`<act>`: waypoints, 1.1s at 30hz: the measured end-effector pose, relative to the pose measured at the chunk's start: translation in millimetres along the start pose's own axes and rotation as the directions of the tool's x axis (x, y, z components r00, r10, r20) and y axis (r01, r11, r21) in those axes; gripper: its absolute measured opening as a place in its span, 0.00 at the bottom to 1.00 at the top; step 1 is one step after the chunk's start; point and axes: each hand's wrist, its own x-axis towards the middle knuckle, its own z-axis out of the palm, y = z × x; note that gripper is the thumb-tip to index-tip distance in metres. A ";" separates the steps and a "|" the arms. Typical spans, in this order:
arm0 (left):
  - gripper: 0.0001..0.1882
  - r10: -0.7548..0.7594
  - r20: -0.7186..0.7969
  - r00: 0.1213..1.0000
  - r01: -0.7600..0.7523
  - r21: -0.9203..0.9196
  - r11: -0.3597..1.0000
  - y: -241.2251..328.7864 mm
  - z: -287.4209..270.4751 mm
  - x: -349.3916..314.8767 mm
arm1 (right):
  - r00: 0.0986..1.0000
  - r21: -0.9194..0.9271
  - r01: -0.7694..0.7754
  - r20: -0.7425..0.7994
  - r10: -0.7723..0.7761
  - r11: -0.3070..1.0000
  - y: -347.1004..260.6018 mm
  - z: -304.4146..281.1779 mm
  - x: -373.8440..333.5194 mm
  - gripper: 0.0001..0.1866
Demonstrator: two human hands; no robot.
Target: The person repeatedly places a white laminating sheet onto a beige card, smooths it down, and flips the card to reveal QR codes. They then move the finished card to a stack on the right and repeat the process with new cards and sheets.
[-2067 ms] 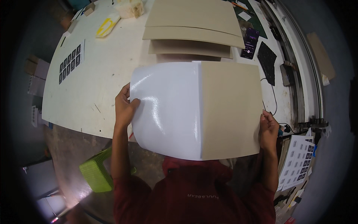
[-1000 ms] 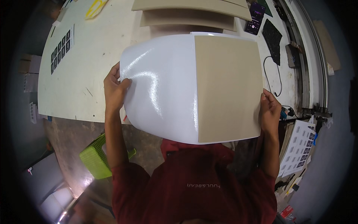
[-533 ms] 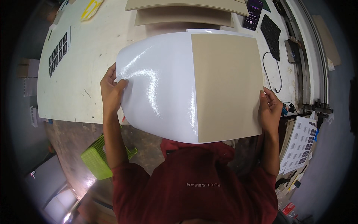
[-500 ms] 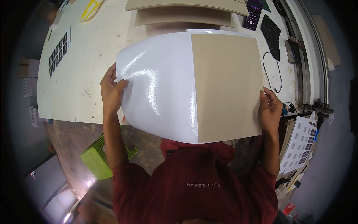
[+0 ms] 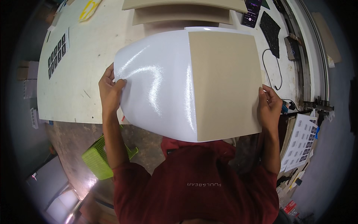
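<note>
A large glossy white sheet (image 5: 149, 86) curves up at its left side, where my left hand (image 5: 111, 89) pinches its edge with the thumb on top. A flat tan cardboard panel (image 5: 226, 86) lies over the right part of the sheet. My right hand (image 5: 270, 106) grips the right edge of that panel, thumb on top and fingers behind. Whether those fingers also hold white sheet under the panel is hidden. Both pieces are held over the table's near edge, in front of my body.
Tan boards (image 5: 182, 15) are stacked at the far side of the white table (image 5: 78, 93). A phone (image 5: 251, 13), a black textured piece (image 5: 270, 33) and a cable (image 5: 265, 69) lie at the right. A printed label sheet (image 5: 58, 53) is at the left; a green basket (image 5: 97, 160) stands below.
The sheet and panel have shifted very slightly up and left in the view, along with the surroundings. Both hands keep the same grips.
</note>
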 end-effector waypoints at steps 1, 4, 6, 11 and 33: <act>0.36 0.000 0.000 1.000 0.000 0.000 1.000 -1.1 -0.3 0.1 | 1.000 -0.005 -0.005 0.002 0.005 1.000 -0.5 0.2 -0.2 0.13; 0.36 -0.006 0.010 1.000 0.006 0.005 1.000 2.6 0.8 -0.8 | 1.000 -0.031 -0.001 0.002 0.001 1.000 -1.5 -0.3 -0.4 0.13; 0.36 -0.005 0.008 1.000 0.005 0.005 1.000 3.5 1.1 -1.0 | 1.000 -0.044 0.010 -0.003 -0.010 0.999 -1.4 -0.1 -0.6 0.13; 0.36 -0.006 0.006 1.000 0.006 -0.003 1.000 1.5 0.6 -0.5 | 1.000 -0.038 0.027 -0.011 -0.028 0.999 -2.2 1.5 -0.6 0.13; 0.37 -0.011 -0.005 1.000 0.011 0.024 1.000 1.3 0.9 0.3 | 0.999 -0.110 0.022 -0.025 -0.025 0.994 -1.7 -1.2 -0.8 0.14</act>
